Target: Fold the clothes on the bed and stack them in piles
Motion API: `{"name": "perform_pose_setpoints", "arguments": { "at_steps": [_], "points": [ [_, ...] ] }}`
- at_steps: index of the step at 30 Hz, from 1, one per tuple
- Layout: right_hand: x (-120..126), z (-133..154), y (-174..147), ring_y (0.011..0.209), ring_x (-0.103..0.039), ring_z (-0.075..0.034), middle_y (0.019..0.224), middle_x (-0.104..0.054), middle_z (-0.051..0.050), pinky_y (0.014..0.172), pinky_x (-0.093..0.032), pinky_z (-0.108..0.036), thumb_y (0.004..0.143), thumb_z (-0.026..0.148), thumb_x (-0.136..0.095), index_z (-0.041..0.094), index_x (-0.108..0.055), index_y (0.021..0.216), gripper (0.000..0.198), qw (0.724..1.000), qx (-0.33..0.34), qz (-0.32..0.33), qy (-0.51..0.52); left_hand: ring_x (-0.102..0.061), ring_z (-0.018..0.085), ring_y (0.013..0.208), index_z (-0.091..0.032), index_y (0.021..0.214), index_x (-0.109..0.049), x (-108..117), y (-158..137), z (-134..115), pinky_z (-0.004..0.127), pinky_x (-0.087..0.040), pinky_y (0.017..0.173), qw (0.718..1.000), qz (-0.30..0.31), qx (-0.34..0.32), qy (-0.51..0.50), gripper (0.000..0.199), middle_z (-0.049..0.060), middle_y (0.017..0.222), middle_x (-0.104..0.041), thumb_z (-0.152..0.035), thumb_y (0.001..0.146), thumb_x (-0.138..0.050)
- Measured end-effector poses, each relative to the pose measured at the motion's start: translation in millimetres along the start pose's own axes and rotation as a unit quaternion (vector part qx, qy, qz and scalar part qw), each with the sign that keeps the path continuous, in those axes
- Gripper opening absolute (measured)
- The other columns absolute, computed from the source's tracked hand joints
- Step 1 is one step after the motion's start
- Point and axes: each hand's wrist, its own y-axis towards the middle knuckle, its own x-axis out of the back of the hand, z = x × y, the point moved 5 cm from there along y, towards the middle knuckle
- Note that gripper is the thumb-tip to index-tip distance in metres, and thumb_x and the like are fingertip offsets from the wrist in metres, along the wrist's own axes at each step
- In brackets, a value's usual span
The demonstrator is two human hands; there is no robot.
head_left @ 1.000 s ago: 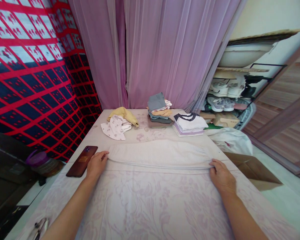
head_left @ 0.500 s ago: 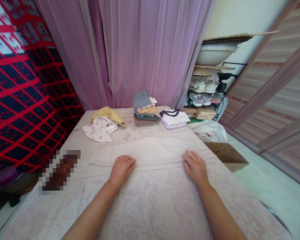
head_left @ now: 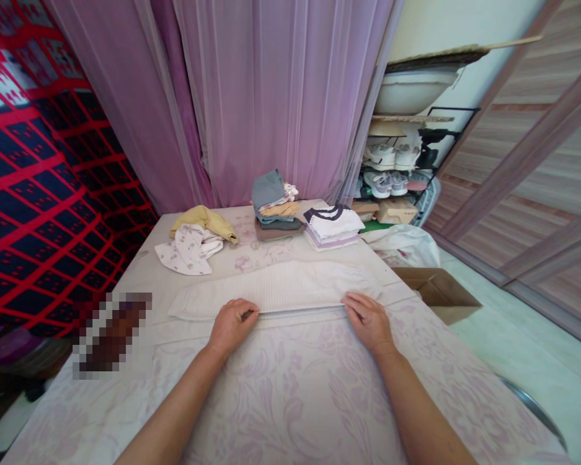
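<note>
White ribbed trousers (head_left: 281, 287), folded lengthwise as far as I can tell, lie across the table with the waistband-like gathered end to the right. My left hand (head_left: 235, 324) pinches their near edge left of the middle, thumb against fingers. Toward the right end, my right hand (head_left: 368, 320) has its fingers closed on the same edge. Between the hands the edge is lifted slightly off the cloth. Beyond the trousers are a crumpled white printed garment (head_left: 188, 250), a yellow garment (head_left: 206, 221), a stack of folded dark and coloured clothes (head_left: 275, 210) and a stack of white and lilac tops (head_left: 334, 227).
A floral cloth (head_left: 290, 394) covers the table. A brown box (head_left: 440, 294) stands off its right edge, near a shoe rack (head_left: 392, 184). Purple curtains (head_left: 281, 97) hang behind. A pixelated patch hides something at the left edge.
Both hands have closed on the near edge of the trousers, and the edge is raised a little. My right hand has shifted slightly left. The view has shifted slightly.
</note>
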Motion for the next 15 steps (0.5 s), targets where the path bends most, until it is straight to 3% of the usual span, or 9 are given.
{"name": "perform_pose_setpoints", "arguments": {
  "at_steps": [15],
  "points": [
    [1,8,-2,0.1,-0.062,-0.02,0.105,-0.071,-0.004,0.087,-0.043,-0.036,0.083,0.023,-0.048,0.026,-0.074,0.089,0.026,0.998,0.008,0.027,-0.052,-0.058,0.02,0.09,-0.022,0.092,-0.069,-5,-12,-5,0.035,-0.044,0.082,0.995,-0.004,-0.043,0.085,0.019,0.005,0.091,-0.069,-0.026,0.086,-0.051]
  ]
}}
